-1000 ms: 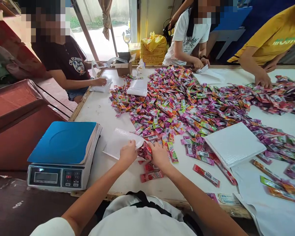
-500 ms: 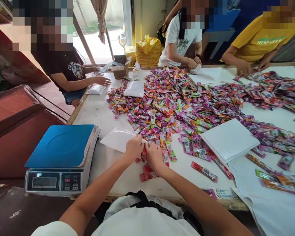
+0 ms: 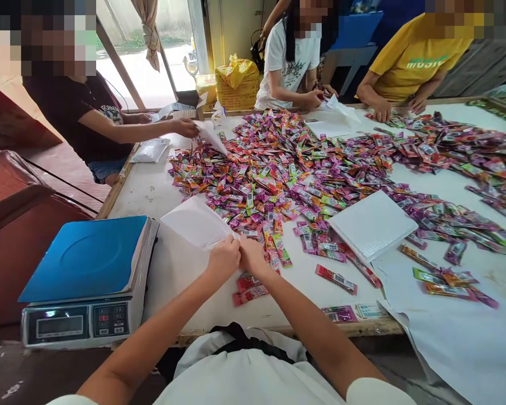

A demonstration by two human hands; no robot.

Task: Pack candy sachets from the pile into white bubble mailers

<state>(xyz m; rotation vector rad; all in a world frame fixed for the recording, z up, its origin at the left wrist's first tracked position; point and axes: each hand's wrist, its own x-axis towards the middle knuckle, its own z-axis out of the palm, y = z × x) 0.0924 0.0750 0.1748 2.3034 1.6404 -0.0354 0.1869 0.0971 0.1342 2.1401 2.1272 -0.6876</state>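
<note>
A white plastic mailer bag [image 3: 196, 222] lies aslant at the table's near middle, its far end toward the sachet pile. My left hand [image 3: 224, 260] is closed on the bag's near corner. Right beside it, my right hand [image 3: 253, 259] is closed at the same edge, the two hands touching; its fingertips are partly hidden. Several red candy sachets [image 3: 249, 295] lie just below my right hand. Beyond my hands spreads a large heap of colourful sachets [image 3: 274, 163]. To the right, a stack of white bubble mailers [image 3: 373, 225] rests against the heap.
A digital scale [image 3: 84, 270] with a blue top stands at the left. One person's hand [image 3: 188, 128] across the left corner holds a white mailer. Two others sit at the far side, hands at sachets and a bag. A white sheet [image 3: 438, 315] hangs over the near right edge.
My hands have drawn together at the bag's edge, and the bag's far end has risen slightly. The person at left has reached in and lifted white mailers off the heap. The camera has turned slightly.
</note>
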